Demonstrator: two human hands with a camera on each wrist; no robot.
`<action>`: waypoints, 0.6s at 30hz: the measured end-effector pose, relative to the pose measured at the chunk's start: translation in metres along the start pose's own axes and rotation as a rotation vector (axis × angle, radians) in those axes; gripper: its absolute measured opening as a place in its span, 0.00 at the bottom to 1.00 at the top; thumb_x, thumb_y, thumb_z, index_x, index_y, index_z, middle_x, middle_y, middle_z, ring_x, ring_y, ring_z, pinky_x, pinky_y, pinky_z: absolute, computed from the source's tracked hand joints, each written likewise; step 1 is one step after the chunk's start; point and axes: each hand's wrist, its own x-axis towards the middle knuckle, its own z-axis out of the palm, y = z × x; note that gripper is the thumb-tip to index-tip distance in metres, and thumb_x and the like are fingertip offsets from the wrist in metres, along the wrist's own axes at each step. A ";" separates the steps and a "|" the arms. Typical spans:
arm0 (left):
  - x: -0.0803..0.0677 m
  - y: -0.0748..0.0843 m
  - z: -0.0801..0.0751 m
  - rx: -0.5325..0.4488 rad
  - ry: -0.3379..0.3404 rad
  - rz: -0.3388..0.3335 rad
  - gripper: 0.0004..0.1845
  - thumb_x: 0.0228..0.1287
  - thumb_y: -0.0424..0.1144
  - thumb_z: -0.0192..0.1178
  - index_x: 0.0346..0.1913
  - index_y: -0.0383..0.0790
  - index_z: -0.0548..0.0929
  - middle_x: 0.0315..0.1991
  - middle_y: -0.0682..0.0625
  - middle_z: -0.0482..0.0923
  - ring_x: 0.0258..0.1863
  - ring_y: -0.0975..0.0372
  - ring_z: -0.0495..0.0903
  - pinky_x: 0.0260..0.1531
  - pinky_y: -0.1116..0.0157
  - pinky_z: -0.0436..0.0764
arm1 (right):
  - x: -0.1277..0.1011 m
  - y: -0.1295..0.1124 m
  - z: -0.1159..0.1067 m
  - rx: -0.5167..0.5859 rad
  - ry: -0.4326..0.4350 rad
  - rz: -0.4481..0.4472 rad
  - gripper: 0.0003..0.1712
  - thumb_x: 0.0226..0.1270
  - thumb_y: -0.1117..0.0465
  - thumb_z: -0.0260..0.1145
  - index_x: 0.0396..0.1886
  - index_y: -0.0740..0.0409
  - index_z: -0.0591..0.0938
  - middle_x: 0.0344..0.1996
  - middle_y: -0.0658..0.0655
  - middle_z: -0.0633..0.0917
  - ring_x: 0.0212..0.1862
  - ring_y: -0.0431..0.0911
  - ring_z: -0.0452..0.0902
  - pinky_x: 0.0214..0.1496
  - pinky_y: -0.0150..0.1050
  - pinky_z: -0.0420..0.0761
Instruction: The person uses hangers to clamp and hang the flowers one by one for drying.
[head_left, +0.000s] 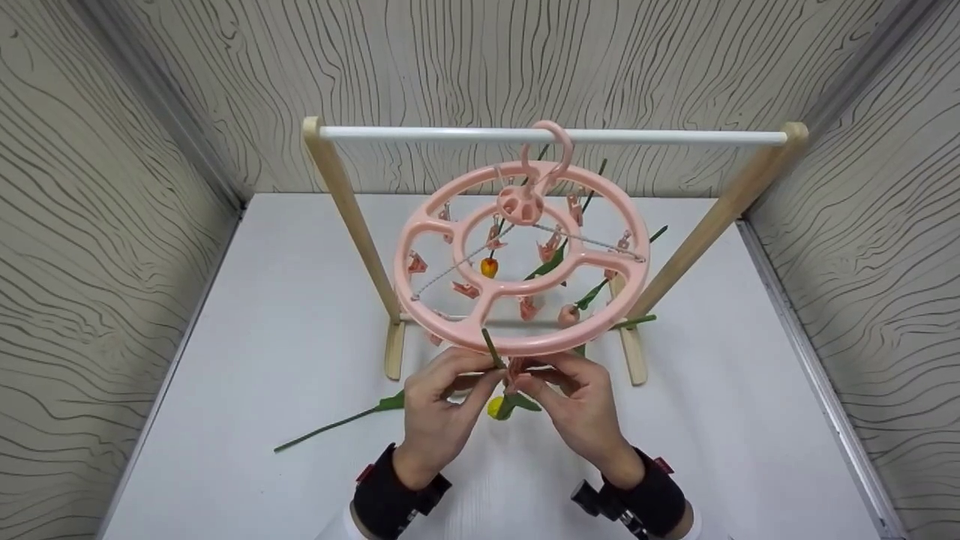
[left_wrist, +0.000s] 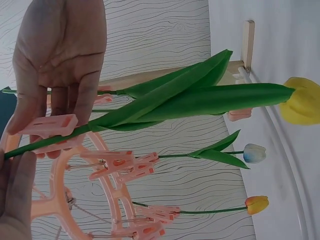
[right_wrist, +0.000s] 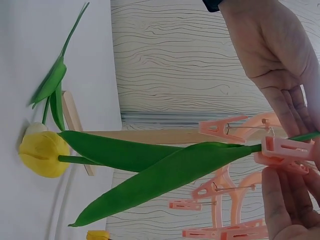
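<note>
A round pink clip hanger (head_left: 523, 259) is hung from the white rail (head_left: 555, 136) of a wooden rack on a white desk (head_left: 285, 322). Below its front rim, a yellow tulip (head_left: 496, 407) is held head-down by its stem. The left hand (head_left: 442, 405) is curled around the stem, pinching it. The fingers of the right hand (head_left: 574, 401) are closed on a pink clip (right_wrist: 285, 148) at the same stem. Other tulips are seen hanging from clips, and one green stem (head_left: 337, 424) is lying on the desk near the left hand.
</note>
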 end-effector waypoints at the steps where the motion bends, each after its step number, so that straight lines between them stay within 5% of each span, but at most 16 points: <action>1: 0.000 0.000 0.000 -0.001 0.001 -0.002 0.11 0.61 0.20 0.71 0.46 0.31 0.88 0.42 0.38 0.89 0.46 0.62 0.91 0.40 0.64 0.93 | -0.001 0.000 0.000 -0.005 0.003 0.002 0.23 0.62 0.81 0.70 0.57 0.68 0.85 0.46 0.49 0.91 0.51 0.39 0.89 0.53 0.32 0.91; 18: -0.003 -0.001 -0.001 0.002 0.007 -0.008 0.10 0.61 0.22 0.72 0.44 0.32 0.88 0.40 0.42 0.89 0.44 0.64 0.91 0.41 0.64 0.93 | -0.003 0.001 -0.001 -0.002 0.007 -0.025 0.24 0.62 0.83 0.69 0.59 0.68 0.84 0.51 0.48 0.90 0.54 0.39 0.87 0.56 0.32 0.90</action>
